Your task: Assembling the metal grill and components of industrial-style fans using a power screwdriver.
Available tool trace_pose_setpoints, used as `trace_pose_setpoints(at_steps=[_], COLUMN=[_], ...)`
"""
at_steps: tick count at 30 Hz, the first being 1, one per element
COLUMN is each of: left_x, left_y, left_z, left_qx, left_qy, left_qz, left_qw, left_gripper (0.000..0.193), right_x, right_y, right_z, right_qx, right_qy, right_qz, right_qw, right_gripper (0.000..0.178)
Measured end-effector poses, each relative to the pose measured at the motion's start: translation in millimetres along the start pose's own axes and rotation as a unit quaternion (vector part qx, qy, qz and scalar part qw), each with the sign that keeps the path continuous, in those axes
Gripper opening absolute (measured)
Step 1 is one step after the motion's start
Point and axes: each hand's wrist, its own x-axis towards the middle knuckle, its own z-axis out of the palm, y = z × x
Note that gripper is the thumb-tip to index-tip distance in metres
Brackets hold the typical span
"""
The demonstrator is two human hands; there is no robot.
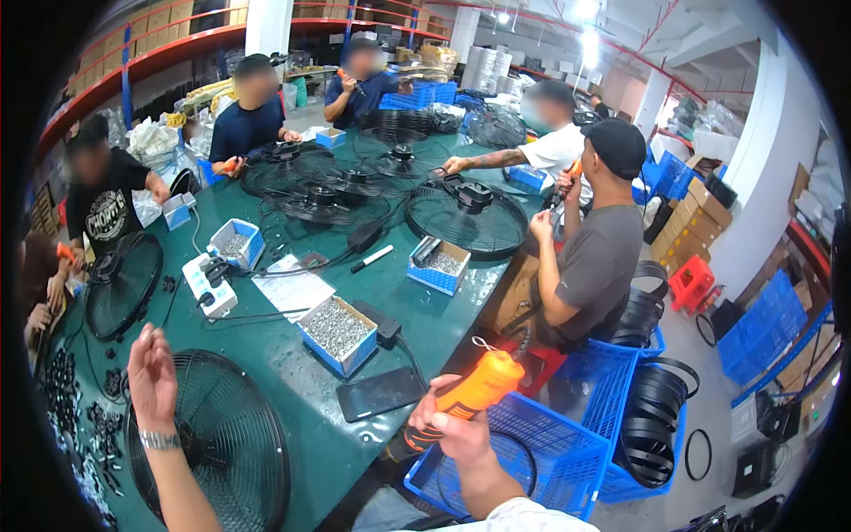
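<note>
My right hand (463, 434) is wrapped round an orange electric screwdriver (483, 386), held up past the table's near right edge. My left hand (152, 377), with a metal watch band at the wrist, is raised over the left part of a round black fan guard (222, 434) lying on the table. Its fingers are drawn together; anything between them is too small or hidden to make out. A box of small metal screws (337, 330) and a black phone (379, 395) lie between my two hands.
Across the green table (355, 288) are more fans (468, 217), a white power strip (209, 285), papers (292, 288), a marker (372, 258) and screw boxes (439, 266). Several co-workers stand around it. Blue crates (550, 443) with black rings (647, 443) stand at the right. Small black parts (75, 417) lie far left.
</note>
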Motion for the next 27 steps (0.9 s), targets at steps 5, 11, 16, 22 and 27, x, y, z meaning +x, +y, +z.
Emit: trace_pose_setpoints(at_steps=[5,11,16,22,27], left_x=[-114.8,-198.1,-228.1,-207.5,-152.6], left_y=[26.0,42.1,50.0,88.8,79.3], left_z=[-32.8,-64.6,-86.4,-90.4,-68.9], left_qx=[-0.152,-0.042,-0.031,0.260,0.742], left_qy=[0.035,0.087,0.172,0.334,0.265], left_qz=[0.062,0.065,0.148,0.109,0.053], left_qw=[0.986,0.993,0.973,0.899,0.613], left_gripper=[0.027,0.022,0.017,0.024,0.057], right_x=[-6.8,-30.5,-46.9,-47.8,-50.8], right_y=[12.0,14.4,13.2,14.8,13.1], right_z=[31.4,53.4,61.2,68.7,71.6], right_qx=[0.027,0.012,-0.030,-0.058,-0.068], right_qy=[-0.051,-0.056,-0.040,-0.060,-0.065], right_qz=[0.026,0.031,0.038,0.020,0.021], right_qw=[0.998,0.998,0.998,0.996,0.995], right_gripper=[0.048,0.048,0.052,0.051,0.049])
